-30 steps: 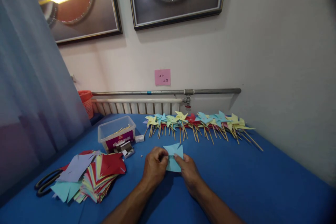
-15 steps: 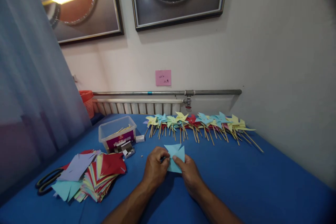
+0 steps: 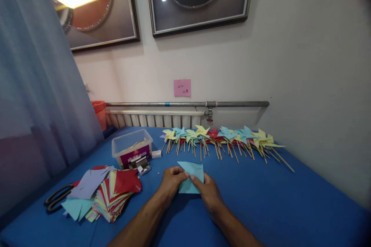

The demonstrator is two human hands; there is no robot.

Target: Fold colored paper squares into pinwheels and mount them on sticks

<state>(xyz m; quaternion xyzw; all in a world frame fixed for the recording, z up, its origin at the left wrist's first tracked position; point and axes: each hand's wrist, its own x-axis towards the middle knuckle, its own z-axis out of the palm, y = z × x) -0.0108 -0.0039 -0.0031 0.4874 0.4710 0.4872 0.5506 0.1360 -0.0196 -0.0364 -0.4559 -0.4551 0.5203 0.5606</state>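
Between my two hands is a light-blue paper square (image 3: 189, 188), held just above the blue tabletop. My left hand (image 3: 171, 180) pinches its left side, thumb and fingers meeting near the middle. On the right side, my right hand (image 3: 209, 190) grips it with the thumb on top and the fingers behind. The thumbs almost touch at the centre of the sheet. Whether a pin or other small part is under my fingers cannot be seen. Beyond the hands lies a row of finished paper pinwheels (image 3: 228, 134) on wooden sticks, in yellow, blue and red.
To the left lies a pile of coloured paper sheets (image 3: 111, 197) with black-handled scissors (image 3: 55, 200) under its edge. Behind it stand a clear plastic box (image 3: 121, 146) of sticks, an opened small box (image 3: 143, 166) and a little white box (image 3: 156, 154). A curtain (image 3: 43, 85) hangs at left.
My left fingers have shifted from a raised, curled pinch at the sheet's left edge to lying flatter over it. The paper has turned slightly and more of its left side shows.
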